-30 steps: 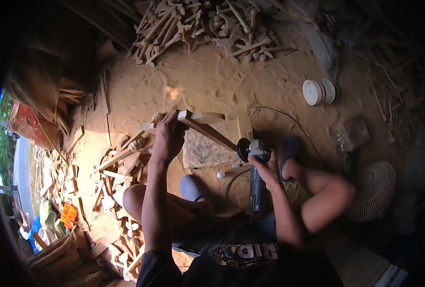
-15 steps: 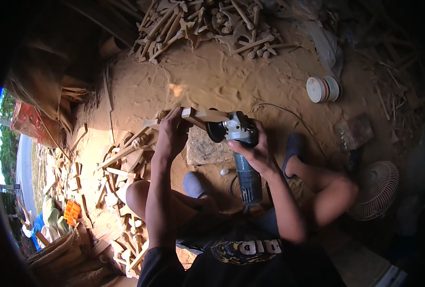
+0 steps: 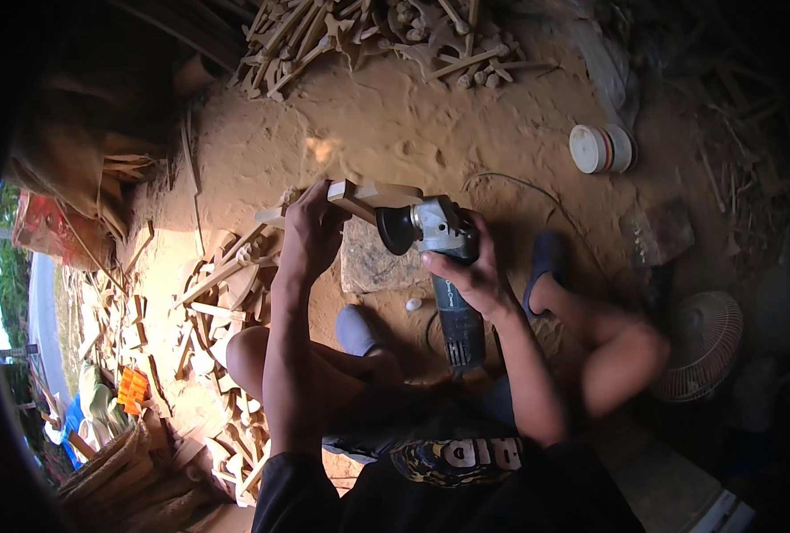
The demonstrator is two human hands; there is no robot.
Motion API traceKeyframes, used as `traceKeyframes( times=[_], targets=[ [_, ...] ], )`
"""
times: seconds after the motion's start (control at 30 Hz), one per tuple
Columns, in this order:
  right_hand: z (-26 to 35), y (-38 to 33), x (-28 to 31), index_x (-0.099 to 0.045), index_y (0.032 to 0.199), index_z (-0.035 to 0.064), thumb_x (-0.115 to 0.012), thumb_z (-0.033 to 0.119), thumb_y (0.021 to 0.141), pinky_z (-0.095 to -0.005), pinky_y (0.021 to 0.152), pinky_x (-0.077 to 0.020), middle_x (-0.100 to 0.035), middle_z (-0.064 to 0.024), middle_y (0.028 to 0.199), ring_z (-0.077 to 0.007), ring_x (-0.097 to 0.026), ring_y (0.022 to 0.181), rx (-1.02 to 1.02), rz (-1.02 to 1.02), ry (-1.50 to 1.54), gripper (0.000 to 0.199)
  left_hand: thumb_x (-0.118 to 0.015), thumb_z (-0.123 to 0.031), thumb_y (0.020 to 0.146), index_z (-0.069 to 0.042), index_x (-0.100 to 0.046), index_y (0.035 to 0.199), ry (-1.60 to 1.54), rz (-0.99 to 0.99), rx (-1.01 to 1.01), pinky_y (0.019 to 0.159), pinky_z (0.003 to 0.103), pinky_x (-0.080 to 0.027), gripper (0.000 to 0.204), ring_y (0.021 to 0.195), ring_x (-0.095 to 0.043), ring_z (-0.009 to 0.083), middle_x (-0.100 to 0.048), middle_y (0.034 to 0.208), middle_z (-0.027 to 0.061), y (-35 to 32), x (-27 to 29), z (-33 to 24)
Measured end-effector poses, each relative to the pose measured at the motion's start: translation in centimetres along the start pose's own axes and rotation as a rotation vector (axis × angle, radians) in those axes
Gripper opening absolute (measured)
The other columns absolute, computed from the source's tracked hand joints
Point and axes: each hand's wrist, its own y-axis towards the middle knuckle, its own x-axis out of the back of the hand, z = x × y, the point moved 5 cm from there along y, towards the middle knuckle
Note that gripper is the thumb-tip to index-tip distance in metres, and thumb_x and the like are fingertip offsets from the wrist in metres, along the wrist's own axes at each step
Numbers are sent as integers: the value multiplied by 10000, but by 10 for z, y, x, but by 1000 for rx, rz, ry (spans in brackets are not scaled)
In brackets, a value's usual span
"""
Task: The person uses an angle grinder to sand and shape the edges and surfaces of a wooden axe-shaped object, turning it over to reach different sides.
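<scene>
My left hand is closed around a pale carved wooden piece with several arms, held above the ground. Its arms stick out to the left and right of my fingers. My right hand grips an angle grinder by its neck, with the dark teal body pointing down toward my lap. The grinder's black round disc faces the wood at its right part. Whether disc and wood touch, I cannot tell. Beneath them lies a worn block on the sandy ground.
Cut wooden pieces lie heaped on my left, and another pile lies at the far side. A white tub sits far right, with a round fan nearer. The cord curves over the sand. My slippered feet flank the block.
The grinder's head has tipped, so its disc shows wider and sits slightly left. The wooden piece and both hands sit a little higher in view, as the whole view has shifted slightly.
</scene>
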Motion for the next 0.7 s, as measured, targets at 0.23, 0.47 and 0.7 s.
traceKeyframes(
  times=[0.23, 0.47, 0.7],
  targets=[
    [-46, -14, 29, -443, 1480, 56, -921, 202, 852, -363, 916, -600, -706, -91, 1202, -182, -728, 1041, -260, -32, -20, 803, -642, 111, 953, 10, -671, 1240, -16, -10, 63, 711, 401, -579, 306, 833, -763, 306, -738, 975, 196, -9, 4, 8],
    [-108, -49, 81, -400, 1555, 88, -931, 279, 860, -373, 983, -548, -680, -85, 1270, -191, -681, 1133, -372, -329, -176, 895, -647, 91, 965, -3, -664, 1248, 40, -20, 8, 723, 414, -580, 298, 825, -766, 328, -755, 930, 193, -7, -1, 4],
    [-121, -55, 105, -237, 1674, 36, -929, 475, 825, -470, 1004, -564, -643, -240, 1381, -367, -670, 1231, -457, -305, -503, 1180, -672, -3, 1019, 24, -663, 1306, 99, 14, 16, 787, 390, -604, 288, 918, -785, 279, -779, 1011, 192, -11, 4, 19]
  ],
)
